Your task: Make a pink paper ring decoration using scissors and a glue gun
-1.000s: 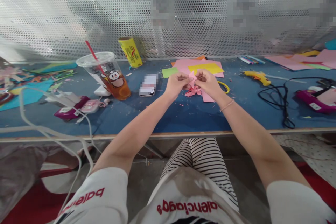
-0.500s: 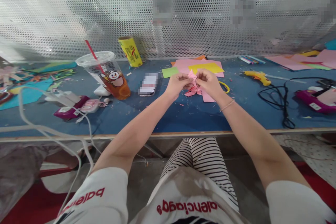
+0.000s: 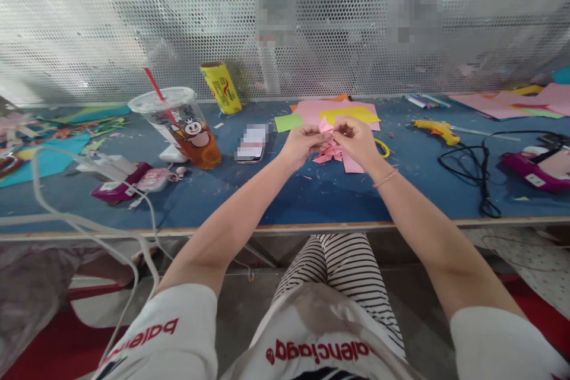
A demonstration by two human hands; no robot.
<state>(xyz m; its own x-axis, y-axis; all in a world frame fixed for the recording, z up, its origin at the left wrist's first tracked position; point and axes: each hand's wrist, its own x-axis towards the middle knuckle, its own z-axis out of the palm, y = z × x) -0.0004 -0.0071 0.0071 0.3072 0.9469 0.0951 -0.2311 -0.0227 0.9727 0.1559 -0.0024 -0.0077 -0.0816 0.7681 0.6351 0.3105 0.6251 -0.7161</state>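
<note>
Between my two hands is a piece of folded pink paper (image 3: pixel 326 126), its pointed tip standing up above my fingers. My left hand (image 3: pixel 303 143) pinches it from the left side, and my right hand (image 3: pixel 355 138) grips it from the right. Part of the paper is covered by my fingers. Just below my hands, more cut pink paper pieces (image 3: pixel 328 155) lie on the table. Close to my right wrist shows the yellow handle of what look like scissors (image 3: pixel 382 148), mostly hidden by the hand. Pink and yellow paper sheets (image 3: pixel 307 110) lie behind my hands.
Left of my hands are a phone (image 3: pixel 252 143), a lidded drink cup (image 3: pixel 180 124) with a red straw and a yellow tube (image 3: pixel 221 88). A yellow glue gun (image 3: pixel 436 131), black cable (image 3: pixel 483 172) and purple power strip (image 3: pixel 538 169) are on the right. A perforated metal panel (image 3: pixel 329 65) stands behind.
The pink paper's tip has tilted and spread slightly to the left between my fingers. Both hands stay almost in the same place, still gripping it.
</note>
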